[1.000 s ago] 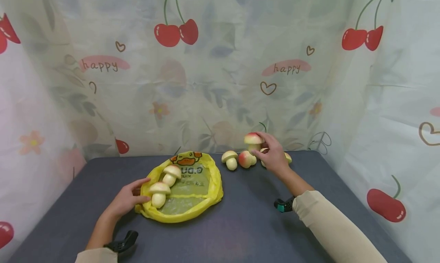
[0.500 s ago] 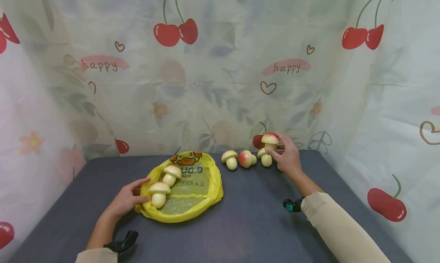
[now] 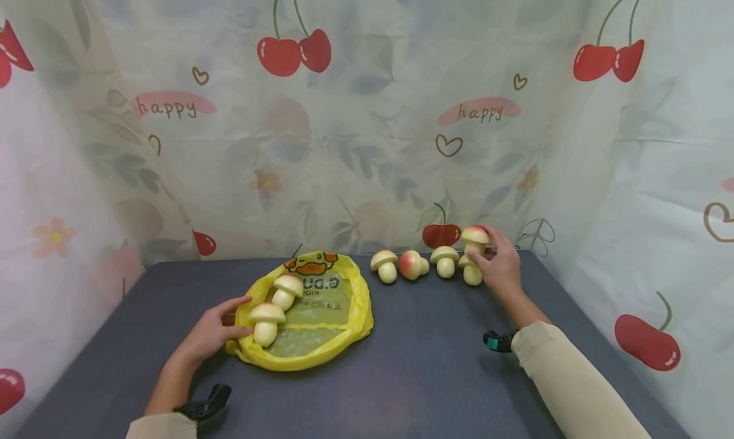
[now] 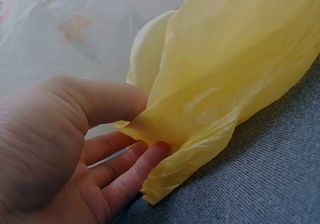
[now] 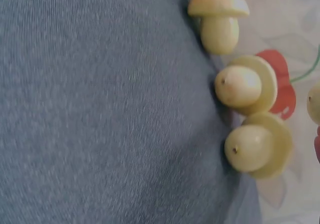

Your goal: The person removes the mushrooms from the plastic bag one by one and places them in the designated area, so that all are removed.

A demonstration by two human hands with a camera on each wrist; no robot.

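My right hand [image 3: 500,267] pinches a toy mushroom [image 3: 474,236] with a red-tinged cap, upright, in front of the backdrop and above the rightmost mushroom of the row [image 3: 473,273]. In the right wrist view only a sliver of the held mushroom [image 5: 314,104] shows at the right edge. At the left, my left hand [image 3: 209,332] holds the rim of a yellow plastic bag [image 3: 360,299] that lies open on the table. The left wrist view shows thumb and fingers about the bag's edge [image 4: 200,104]. Two mushrooms lie inside the bag, one near [image 3: 265,324], one farther back [image 3: 287,290].
Along the table's back edge lie more mushrooms: one at the left [image 3: 385,266], one on its side with its red cap showing [image 3: 413,265], and another further right [image 3: 444,261]. A printed cloth [image 3: 367,120] hangs behind the dark table [image 3: 401,375].
My right hand has moved right with the mushroom, along the row to its right end, uncovering the mushrooms it had hidden. The left hand and the bag have stayed in place.
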